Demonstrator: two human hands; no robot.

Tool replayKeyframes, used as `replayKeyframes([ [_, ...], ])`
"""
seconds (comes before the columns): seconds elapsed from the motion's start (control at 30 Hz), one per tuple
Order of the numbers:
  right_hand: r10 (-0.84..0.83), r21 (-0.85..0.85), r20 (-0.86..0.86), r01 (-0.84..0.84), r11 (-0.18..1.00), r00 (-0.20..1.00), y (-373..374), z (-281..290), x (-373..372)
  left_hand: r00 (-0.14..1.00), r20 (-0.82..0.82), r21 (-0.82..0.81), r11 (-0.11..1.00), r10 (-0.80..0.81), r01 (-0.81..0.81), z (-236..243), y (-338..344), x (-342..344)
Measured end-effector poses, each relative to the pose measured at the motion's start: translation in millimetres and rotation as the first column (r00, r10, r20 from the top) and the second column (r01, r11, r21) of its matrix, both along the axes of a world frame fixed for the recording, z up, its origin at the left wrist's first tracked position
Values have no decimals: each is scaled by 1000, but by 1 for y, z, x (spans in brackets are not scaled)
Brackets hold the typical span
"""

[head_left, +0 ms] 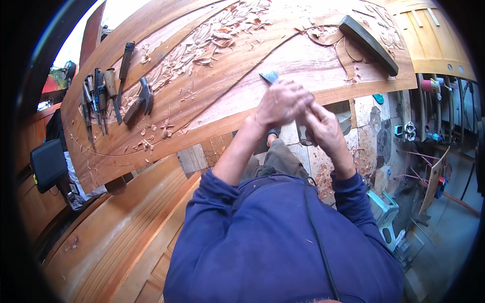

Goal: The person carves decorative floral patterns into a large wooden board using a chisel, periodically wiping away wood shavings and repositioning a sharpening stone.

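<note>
My left hand is closed around a wide-bladed chisel, whose grey-blue blade sticks out past the fingers over a smooth pale strip of the carved wooden panel. Close beside it, my right hand is closed at the rear end of the same tool, just beyond the panel's near edge. The handle is hidden by my hands, which are slightly blurred. Curled wood shavings lie across the leafy carving farther off.
Several carving chisels and a claw hammer lie on the panel's left. A long dark block rests at its right. A pale green plastic stool stands at right, a black case at left, and a panelled wooden door below left.
</note>
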State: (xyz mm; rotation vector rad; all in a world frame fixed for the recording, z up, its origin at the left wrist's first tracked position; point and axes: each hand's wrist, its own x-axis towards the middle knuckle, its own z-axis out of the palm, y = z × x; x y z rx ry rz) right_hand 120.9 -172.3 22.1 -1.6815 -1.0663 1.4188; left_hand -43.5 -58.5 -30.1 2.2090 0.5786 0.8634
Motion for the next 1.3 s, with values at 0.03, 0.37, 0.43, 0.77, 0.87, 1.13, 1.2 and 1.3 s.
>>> replayKeyframes([
  [0.03, 6, -3, 20, -6, 1000, 1000, 11, 4, 1, 999, 31, -35, 999, 23, -22, -8, 9, 2],
  [0.37, 186, 206, 185, -223, 953, 965, 25, 38, 3, 917, 245, 31, 943, 315, -332, 7, 5, 9],
  [0.43, 115, 96, 54, -120, 988, 992, 16, 25, 12, 960, 199, 28, 978, 198, -207, -6, 8, 23],
  [0.77, 247, 316, -167, -185, 931, 955, 6, 29, 43, 890, 120, -347, 858, 440, -378, 27, 1, 18],
  [0.87, 167, 552, 284, -304, 776, 944, 35, 26, 47, 839, 238, -616, 744, 489, -258, 37, -3, 39],
  [1.13, 241, 560, -480, 83, 824, 844, 162, 24, 20, 598, -353, 218, 685, 719, -695, -13, 5, -19],
  [1.2, 231, 512, -562, 115, 851, 794, 199, 11, 18, 547, -518, 326, 743, 657, -585, -22, -8, -35],
  [1.3, 263, 487, -705, 178, 855, 659, 240, -10, -30, 585, -526, 258, 771, 617, -582, -18, -37, -60],
])
